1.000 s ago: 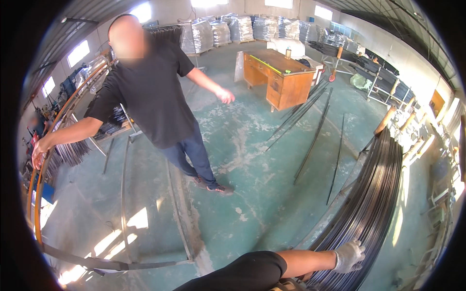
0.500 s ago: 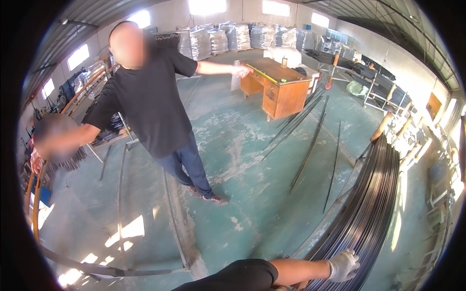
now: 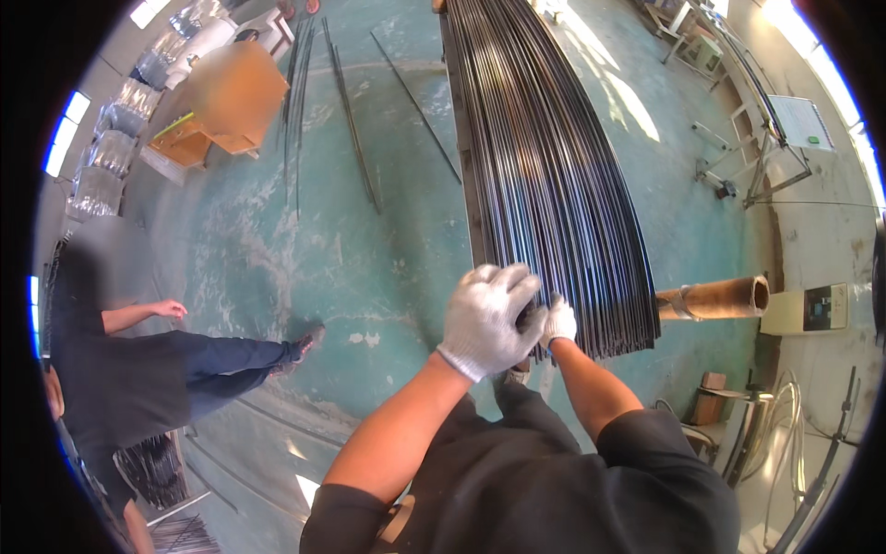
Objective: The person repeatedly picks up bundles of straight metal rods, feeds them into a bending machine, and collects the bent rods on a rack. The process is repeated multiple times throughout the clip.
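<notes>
A wide row of long, thin dark metal rods [image 3: 544, 175] runs away from me, its near ends just in front of my body. My left hand [image 3: 491, 319], in a pale knitted work glove, is over the left near corner of the row. Its fingers are curled, with the thumb bent toward the right hand; what lies inside them is hidden. Close beside it, my right hand [image 3: 558, 321], also gloved, is closed at the rods' near ends. Whether it grips any of them is hidden from view.
At left stands another person in a dark shirt [image 3: 138, 397]. A wooden desk [image 3: 235, 102] is farther off, with loose rods [image 3: 349, 120] on the green floor. A brown cardboard tube [image 3: 720, 300] juts out right of the row, near a beige box [image 3: 798, 309] and coiled hose [image 3: 784, 415].
My view has swung right and downward. Both my hands now show at the rods' near end, where one gloved hand lay on them before. The other person's pointing arm has come down.
</notes>
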Tool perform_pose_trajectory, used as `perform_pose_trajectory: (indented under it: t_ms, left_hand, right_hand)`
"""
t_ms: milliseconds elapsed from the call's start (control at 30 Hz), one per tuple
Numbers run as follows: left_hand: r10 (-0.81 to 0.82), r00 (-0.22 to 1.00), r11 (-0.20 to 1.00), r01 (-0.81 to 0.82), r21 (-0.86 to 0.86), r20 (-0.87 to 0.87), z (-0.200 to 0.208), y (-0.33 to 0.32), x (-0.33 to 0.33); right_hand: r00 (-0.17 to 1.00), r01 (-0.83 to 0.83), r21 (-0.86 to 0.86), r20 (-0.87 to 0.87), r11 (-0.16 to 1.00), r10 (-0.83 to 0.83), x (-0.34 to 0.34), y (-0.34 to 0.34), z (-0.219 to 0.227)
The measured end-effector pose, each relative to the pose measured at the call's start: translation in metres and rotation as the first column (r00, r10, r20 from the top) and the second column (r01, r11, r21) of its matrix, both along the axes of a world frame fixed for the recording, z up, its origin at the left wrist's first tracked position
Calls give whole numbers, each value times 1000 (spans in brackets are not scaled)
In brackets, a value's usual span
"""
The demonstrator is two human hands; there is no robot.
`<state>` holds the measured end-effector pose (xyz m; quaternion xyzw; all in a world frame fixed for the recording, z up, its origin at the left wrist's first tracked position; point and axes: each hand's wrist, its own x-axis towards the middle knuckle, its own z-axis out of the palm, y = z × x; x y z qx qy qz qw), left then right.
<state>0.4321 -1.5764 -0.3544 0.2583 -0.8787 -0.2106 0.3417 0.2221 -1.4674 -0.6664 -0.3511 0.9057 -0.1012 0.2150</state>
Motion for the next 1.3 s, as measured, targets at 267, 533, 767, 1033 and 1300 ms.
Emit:
perform_pose_trajectory:
  t_ms: [267,533,767,1033,1300]
  left_hand:
    - [23,1000,999,-23,22,20,5,14,-1]
    - [80,995,997,-80,5,53,0,24,-8]
    - [99,991,994,-94,55,-86,2,14,6]
    - [42,999,996,-42,-74,5,-10,13,-29]
    - [5,999,999,-3,-49,51,-14,12,-29]
  right_hand:
    - [992,-30,13,123,999,28,9,-3,5]
    - [920,-392,45,23,919,391,5,-59,-15]
    - [995,-98,194,25,976,95,-15,1,-43]
    - [984,177,233,-51,956,-169,8,-15,31]
    - [990,126,-6,64,992,-125,20,5,-6]
